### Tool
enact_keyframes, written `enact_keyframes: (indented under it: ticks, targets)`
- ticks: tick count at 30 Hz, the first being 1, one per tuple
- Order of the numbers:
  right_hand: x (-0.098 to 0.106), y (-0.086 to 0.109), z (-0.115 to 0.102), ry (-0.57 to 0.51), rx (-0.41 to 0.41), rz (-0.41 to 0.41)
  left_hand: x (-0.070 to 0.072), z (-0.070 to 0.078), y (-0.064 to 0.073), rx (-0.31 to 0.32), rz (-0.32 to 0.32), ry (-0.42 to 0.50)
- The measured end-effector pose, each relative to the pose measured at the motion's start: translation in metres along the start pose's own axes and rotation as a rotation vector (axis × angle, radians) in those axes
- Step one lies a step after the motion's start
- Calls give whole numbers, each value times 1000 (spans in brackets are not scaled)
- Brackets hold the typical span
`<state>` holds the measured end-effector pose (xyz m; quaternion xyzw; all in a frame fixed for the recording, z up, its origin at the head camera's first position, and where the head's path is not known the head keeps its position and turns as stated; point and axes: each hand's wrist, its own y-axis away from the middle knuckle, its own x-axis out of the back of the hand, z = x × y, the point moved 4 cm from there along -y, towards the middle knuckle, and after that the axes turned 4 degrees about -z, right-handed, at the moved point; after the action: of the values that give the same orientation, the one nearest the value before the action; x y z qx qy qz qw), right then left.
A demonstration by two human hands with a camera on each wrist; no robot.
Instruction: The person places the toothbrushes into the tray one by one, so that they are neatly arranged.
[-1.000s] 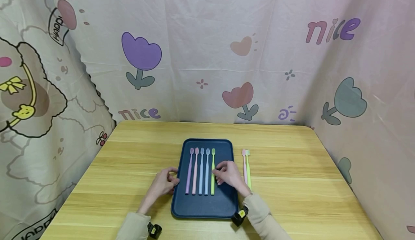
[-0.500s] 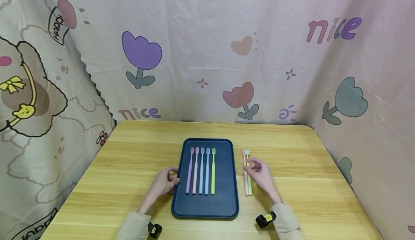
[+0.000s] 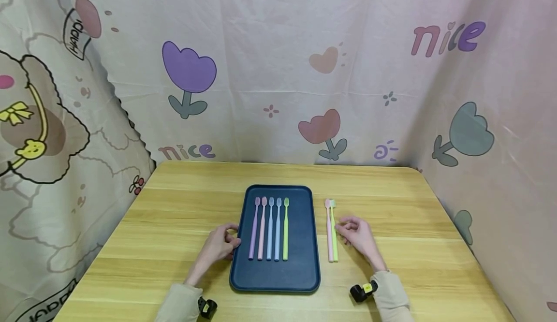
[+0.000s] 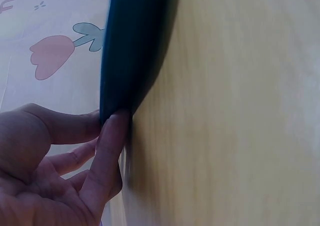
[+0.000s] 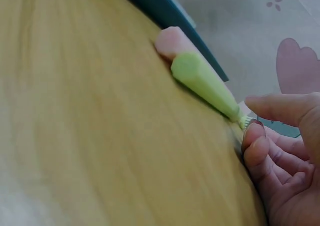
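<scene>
In the head view, a dark blue tray (image 3: 275, 278) bears a row of several toothbrushes: purple (image 3: 253, 230), pink (image 3: 261, 230), two blue ones (image 3: 269, 230) and yellow-green (image 3: 285, 230). My left hand (image 3: 219, 244) pinches the tray's left rim between thumb and fingers, as the left wrist view shows at the tray edge (image 4: 135, 45). On the table to the tray's right lie a pink toothbrush (image 3: 329, 230) and a green toothbrush (image 3: 334, 237) side by side. My right hand (image 3: 359, 235) has its fingertips right at the green one's right side, thumb and forefinger apart.
A light wooden table (image 3: 187, 201) carries everything. Behind and beside it hangs a printed cloth (image 3: 261, 70) with tulips and lettering. Dark wrist cameras (image 3: 363, 291) sit on both wrists, below pale sleeves.
My right hand has left the yellow-green toothbrush on the tray and moved right, past the loose pair, to the green toothbrush's right side. My left hand stays on the tray rim.
</scene>
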<state>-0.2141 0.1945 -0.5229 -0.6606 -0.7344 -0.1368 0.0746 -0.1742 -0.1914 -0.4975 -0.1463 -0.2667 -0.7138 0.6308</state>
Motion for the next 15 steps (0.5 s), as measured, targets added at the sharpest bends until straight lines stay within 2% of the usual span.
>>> enact_keyframes:
  ticks: [5,12,15]
  targets:
    - [0,1,0,11,-28,-17,1,2,1,-2,-5,-2]
    - [-1,2,-1,25,-26,-35,2,2,2,-23,-13,-9]
    - [-1,1,0,29,-36,-33,1,0,1,-2,-16,-4]
